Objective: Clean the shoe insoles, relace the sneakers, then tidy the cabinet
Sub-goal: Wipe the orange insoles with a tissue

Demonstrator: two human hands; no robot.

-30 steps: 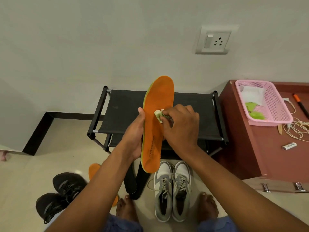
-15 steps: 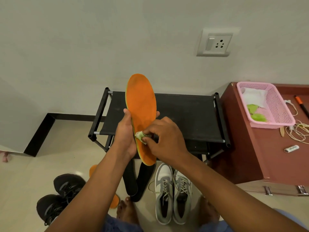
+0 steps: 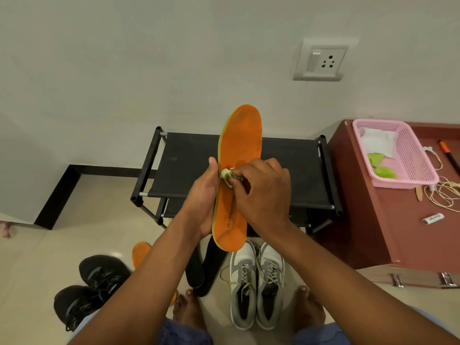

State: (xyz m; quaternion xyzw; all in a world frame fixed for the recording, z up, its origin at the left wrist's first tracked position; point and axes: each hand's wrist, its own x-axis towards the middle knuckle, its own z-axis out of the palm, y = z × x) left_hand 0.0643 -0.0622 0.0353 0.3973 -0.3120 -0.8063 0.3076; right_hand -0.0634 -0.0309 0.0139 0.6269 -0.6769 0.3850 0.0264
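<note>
Grey-and-white sneakers (image 3: 256,285) are seen nearest, side by side on the floor betw. two bare feet, laces loose. Black sneakers (image 3: 87,290) are set to the left; a 2nd orange insole (image 3: 140,252) lies just behind them, partly hidden by the left forearm, w/ two black insoles (image 3: 204,267) on the floor beside the grey pair.

Above these, an orange insole (image 3: 236,175) is held upright, toe end up, in front of the shoe rack. It is gripped along its left edge & back by the left hand (image 3: 201,202), thumb at the rim. A small crumpled wipe (image 3: 227,176) is pinched in the curled fingers of the right hand (image 3: 263,192) & pressed against the insole's orange face, approx. mid-length.

Behind, a black fabric-topped shoe rack (image 3: 186,168) stands against the wall. At right, a brown cabinet (image 3: 368,220) carries a pink basket (image 3: 413,165) w/ white & green items inside, a tangle of cord (image 3: 445,195), & a small white tube (image 3: 432,218). A wall socket (image 3: 321,62) is mounted farthest back.
</note>
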